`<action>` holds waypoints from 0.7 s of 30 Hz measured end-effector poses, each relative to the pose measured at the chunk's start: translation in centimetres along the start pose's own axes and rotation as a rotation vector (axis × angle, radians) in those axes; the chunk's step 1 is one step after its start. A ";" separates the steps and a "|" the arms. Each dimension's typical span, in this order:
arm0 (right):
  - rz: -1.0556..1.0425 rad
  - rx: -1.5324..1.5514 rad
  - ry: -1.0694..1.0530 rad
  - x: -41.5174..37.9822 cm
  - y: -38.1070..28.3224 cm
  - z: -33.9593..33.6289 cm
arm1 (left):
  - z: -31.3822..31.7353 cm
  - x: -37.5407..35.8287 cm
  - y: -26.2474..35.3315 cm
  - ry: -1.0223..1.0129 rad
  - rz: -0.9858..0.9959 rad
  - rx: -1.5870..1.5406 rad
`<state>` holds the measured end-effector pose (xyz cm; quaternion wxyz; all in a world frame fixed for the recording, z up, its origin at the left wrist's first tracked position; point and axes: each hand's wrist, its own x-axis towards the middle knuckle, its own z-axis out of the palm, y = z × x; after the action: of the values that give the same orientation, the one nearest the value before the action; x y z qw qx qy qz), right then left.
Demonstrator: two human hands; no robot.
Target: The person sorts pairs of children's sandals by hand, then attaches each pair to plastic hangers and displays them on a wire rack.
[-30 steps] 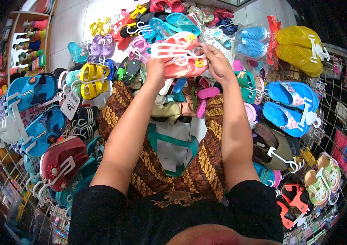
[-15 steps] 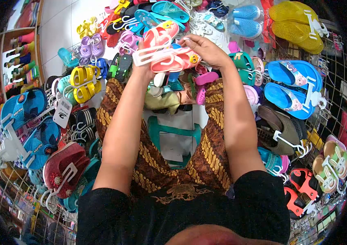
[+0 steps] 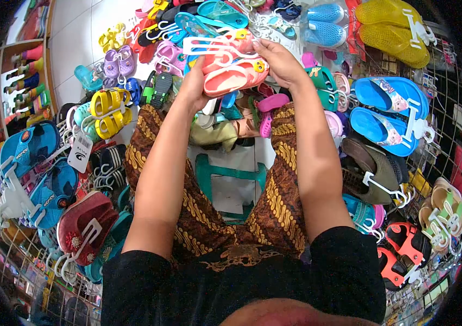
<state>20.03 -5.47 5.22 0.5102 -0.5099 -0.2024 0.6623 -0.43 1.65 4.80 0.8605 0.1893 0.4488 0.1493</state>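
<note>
A pair of pink children's sandals (image 3: 228, 80), each with a small yellow animal-face decoration, is held up at the top middle of the view. My left hand (image 3: 192, 84) grips them from the left, its fingers partly hidden behind the soles. On the right, my right hand (image 3: 281, 64) is closed at the toe end, thumb on top and fingertips partly out of sight. A white plastic shoe hanger (image 3: 205, 46) lies across the upper sandal, close to both hands. The lower sandal's open inside faces me.
Many shoes on hangers surround me: yellow sandals (image 3: 111, 111), blue slides (image 3: 388, 130), maroon shoes (image 3: 87, 225) and purple clogs (image 3: 119, 62). Wire racks (image 3: 445, 103) stand at both sides. A green plastic stool (image 3: 203, 174) is between my legs, on white floor tiles.
The sandals have tilted, so the lower one shows more of its inside. The hanger has shifted upward, and my right hand has moved slightly to the right and down.
</note>
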 end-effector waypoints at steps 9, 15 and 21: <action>-0.107 -0.414 -0.145 -0.5 -0.3 0.5 | -2.3 1.3 -0.8 0.011 -0.069 -0.122; -0.165 -0.604 -0.128 -0.9 -1.2 -0.2 | -2.3 1.3 -0.6 -0.040 0.049 -0.117; -0.129 -0.695 -0.008 -1.0 -1.2 -1.1 | -1.1 0.2 -0.1 0.044 0.146 0.037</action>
<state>21.52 -6.13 6.22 0.3463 -0.6367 -0.4495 0.5222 -1.22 1.85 4.01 0.8336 0.2340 0.4552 0.2076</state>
